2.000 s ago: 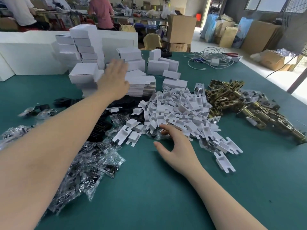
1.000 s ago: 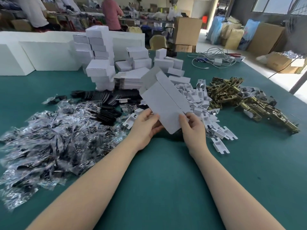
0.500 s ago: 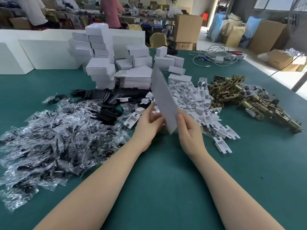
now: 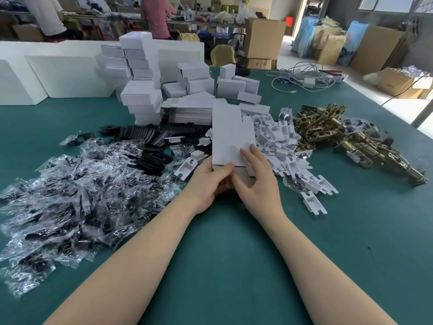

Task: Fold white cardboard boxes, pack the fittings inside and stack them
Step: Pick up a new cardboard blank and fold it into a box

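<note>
An unfolded white cardboard box blank (image 4: pixel 228 132) stands upright above the green table (image 4: pixel 222 266), held at its lower end by both hands. My left hand (image 4: pixel 208 181) pinches its bottom left corner. My right hand (image 4: pixel 260 181) grips the bottom right, fingers pressed on a flap. Behind it lie a stack of flat blanks (image 4: pixel 187 112) and piles of folded white boxes (image 4: pixel 138 73). White plastic fittings (image 4: pixel 278 141) are heaped to the right, brass fittings (image 4: pixel 346 139) further right.
Clear bags of black parts (image 4: pixel 70 195) cover the left of the table, loose black plates (image 4: pixel 145 137) beyond them. White foam blocks (image 4: pixel 54 76) line the far left edge. Cables (image 4: pixel 302 78) lie at the far right. People stand in the background.
My left hand reached to the blank stack, then brought a blank in front of me. Both hands took it, turned it edge-on, and now hold it flat-faced and upright.
</note>
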`<state>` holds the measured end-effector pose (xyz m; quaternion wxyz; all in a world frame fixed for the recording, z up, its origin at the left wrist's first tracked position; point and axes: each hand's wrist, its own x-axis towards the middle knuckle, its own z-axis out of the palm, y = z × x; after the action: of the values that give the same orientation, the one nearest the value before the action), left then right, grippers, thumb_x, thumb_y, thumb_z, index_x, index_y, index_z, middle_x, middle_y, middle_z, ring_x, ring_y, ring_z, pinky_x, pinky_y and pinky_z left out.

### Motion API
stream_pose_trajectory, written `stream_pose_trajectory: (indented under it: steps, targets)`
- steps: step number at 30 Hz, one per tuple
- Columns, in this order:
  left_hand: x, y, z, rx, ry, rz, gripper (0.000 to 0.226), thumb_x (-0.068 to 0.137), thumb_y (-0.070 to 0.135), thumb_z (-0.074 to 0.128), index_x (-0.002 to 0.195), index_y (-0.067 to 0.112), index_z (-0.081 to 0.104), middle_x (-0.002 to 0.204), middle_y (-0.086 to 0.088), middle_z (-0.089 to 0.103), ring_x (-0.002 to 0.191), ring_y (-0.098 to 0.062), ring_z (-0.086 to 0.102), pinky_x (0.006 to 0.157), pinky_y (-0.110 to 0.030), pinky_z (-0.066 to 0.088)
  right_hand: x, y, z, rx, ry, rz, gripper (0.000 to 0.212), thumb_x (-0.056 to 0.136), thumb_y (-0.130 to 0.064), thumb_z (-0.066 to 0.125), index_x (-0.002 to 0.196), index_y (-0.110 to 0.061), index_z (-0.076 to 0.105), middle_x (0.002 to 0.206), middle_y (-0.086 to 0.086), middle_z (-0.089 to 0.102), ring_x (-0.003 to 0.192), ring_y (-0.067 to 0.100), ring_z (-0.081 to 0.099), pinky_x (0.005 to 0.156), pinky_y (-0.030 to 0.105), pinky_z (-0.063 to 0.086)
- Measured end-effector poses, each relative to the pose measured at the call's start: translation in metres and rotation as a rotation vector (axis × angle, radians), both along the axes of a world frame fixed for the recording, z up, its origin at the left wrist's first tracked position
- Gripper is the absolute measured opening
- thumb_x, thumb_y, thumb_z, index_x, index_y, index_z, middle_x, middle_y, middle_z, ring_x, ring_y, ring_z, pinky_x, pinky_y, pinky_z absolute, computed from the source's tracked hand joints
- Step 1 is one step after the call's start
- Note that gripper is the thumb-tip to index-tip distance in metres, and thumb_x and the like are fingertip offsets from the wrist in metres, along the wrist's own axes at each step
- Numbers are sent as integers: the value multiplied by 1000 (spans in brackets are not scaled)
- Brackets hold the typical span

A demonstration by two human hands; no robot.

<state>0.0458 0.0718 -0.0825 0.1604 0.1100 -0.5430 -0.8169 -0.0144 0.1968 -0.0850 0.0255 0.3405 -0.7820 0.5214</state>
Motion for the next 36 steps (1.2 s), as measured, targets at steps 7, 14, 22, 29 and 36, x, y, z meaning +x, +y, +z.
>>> stream_pose_trajectory:
  steps: [7,14,22,29,36]
  targets:
    - [4,3,6,-61,-26,-7,30,98,-3,45,126,5,55,104,-8,70,89,-18,69,78,-32,59,-2,1,3,-82,-156,-37,50,91,-20,67,139,-27,54,153,-11,40,126,-20,30,95,-8,21]
    - [-4,12,5,-69,-40,230,25,99,6,53,118,17,61,115,-7,71,110,-26,66,97,-43,53,4,-1,5,-78,-96,-34,54,90,-17,69,141,-24,52,154,-5,40,128,-15,31,93,-7,23]
    - [-1,16,4,-392,-63,233,29,91,17,53,117,24,63,109,8,73,106,-10,66,95,-36,52,8,-3,6,244,165,-228,57,95,-28,50,150,-24,34,162,3,23,126,13,46,75,26,39]
    - [-2,22,5,-510,-99,248,32,94,2,47,108,24,66,108,3,70,102,-10,61,91,-26,49,2,1,10,242,83,-288,54,97,-17,40,151,-21,34,129,4,62,102,24,60,69,33,43]
    - [3,21,5,-692,-122,224,91,86,-15,31,156,31,-3,138,39,21,114,30,32,86,10,21,9,-1,11,-17,-14,-234,46,96,-13,44,139,-24,54,91,-12,67,69,0,55,61,14,39]
